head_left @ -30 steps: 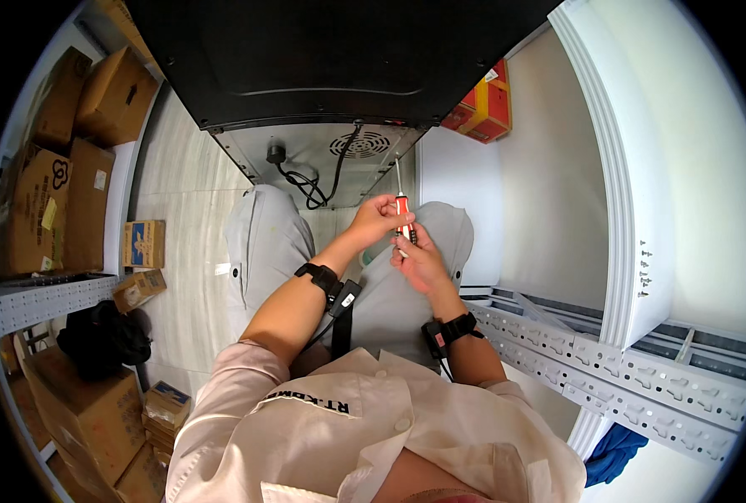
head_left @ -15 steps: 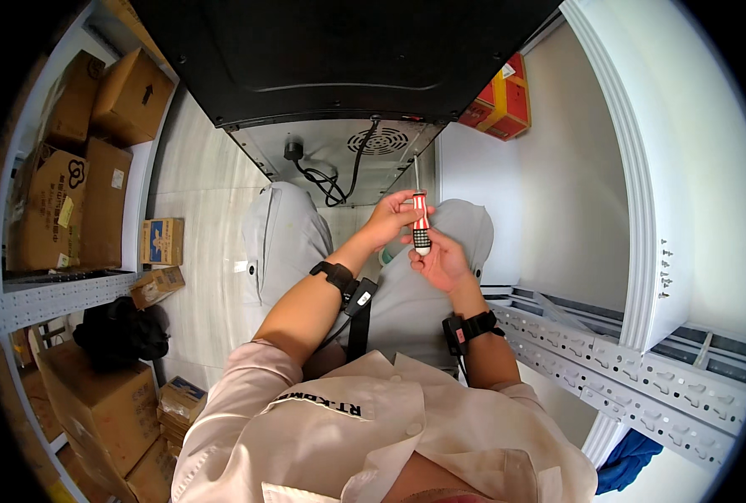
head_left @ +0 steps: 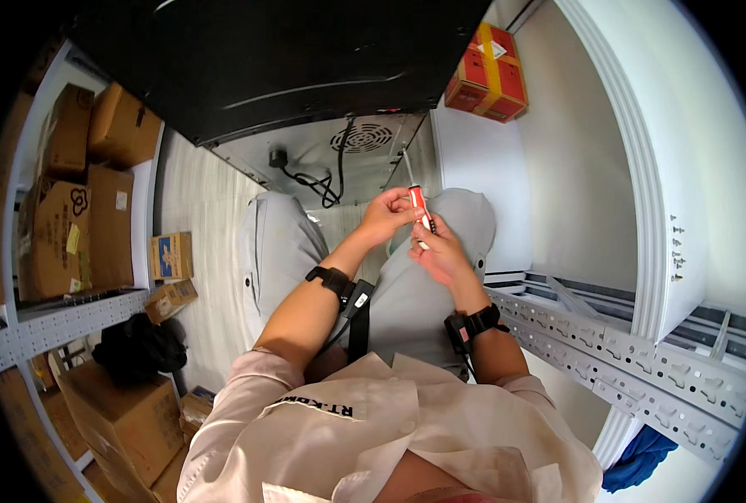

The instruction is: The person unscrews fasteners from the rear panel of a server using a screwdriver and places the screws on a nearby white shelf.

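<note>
Nearest, a beige button-up shirt [head_left: 390, 427] carries dark lettering across its chest, inverted in this view. Beyond it, the right hand [head_left: 442, 251] grips the near end of a screwdriver [head_left: 417, 201], thumb and fingers bent around it. The screwdriver is held above the grey-trousered right leg [head_left: 465, 222], pointing away and slightly left: a red handle striped with white, a dark checked band, a whitish butt and a slim metal shaft. The left hand [head_left: 385, 215] is closed too, its thumb and fingers pinching the handle's far part, below the shaft.

On the left, a shelved brown cardboard carton [head_left: 59, 239] bears a black flower-like symbol and a yellow sticker; a smaller tan carton [head_left: 172, 256] shows a blue picture label.

Farther off, the shaft reaches the right edge of a grey metal panel [head_left: 310, 144]; whether its tip touches a screw I cannot tell. The panel has a round slotted vent [head_left: 360, 138]. Far right, a red carton [head_left: 474, 81] has yellow tape and a white label too small to read.
</note>
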### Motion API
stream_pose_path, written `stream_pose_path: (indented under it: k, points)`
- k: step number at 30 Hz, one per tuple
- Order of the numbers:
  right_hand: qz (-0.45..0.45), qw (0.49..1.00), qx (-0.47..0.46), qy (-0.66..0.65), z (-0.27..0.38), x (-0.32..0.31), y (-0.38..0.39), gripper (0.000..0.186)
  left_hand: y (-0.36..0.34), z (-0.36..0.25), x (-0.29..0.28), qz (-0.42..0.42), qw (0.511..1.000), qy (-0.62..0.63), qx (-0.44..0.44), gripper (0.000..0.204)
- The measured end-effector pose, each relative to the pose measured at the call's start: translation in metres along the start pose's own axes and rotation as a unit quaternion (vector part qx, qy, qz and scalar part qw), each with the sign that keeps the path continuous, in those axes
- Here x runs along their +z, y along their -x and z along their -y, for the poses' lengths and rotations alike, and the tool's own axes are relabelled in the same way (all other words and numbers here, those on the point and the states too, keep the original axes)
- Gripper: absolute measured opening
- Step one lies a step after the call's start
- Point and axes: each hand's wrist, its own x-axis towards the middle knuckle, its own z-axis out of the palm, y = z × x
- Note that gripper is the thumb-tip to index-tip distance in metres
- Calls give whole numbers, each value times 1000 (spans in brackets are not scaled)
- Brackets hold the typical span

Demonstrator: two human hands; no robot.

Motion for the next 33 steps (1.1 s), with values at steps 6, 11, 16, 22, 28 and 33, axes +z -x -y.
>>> stream_pose_path:
  k: [6, 11, 16, 22, 28, 33]
  points:
    - [2, 999, 23, -48, 8, 10, 2, 25, 1, 4, -3, -2, 1000, -14, -4, 37]
    - [40, 993, 26, -109, 6, -5, -3, 27, 3, -4, 5, -9, 1000, 13, -8, 35]
    - [45, 992, 14, -120, 7, -5, -1, 26, 2, -4, 6, -8, 1000, 19, -11, 33]
    - [34, 994, -11, -102, 6, -3, -2, 24, 2, -6, 4, -2, 1000, 4, -21, 34]
    - [25, 997, -39, -69, 4, -4, 2, 27, 1, -3, 2, -3, 1000, 2, -10, 43]
    - [17, 997, -59, -42, 2, -1, 2, 37, 3, -5, 3, 18, 999, 50, -11, 41]
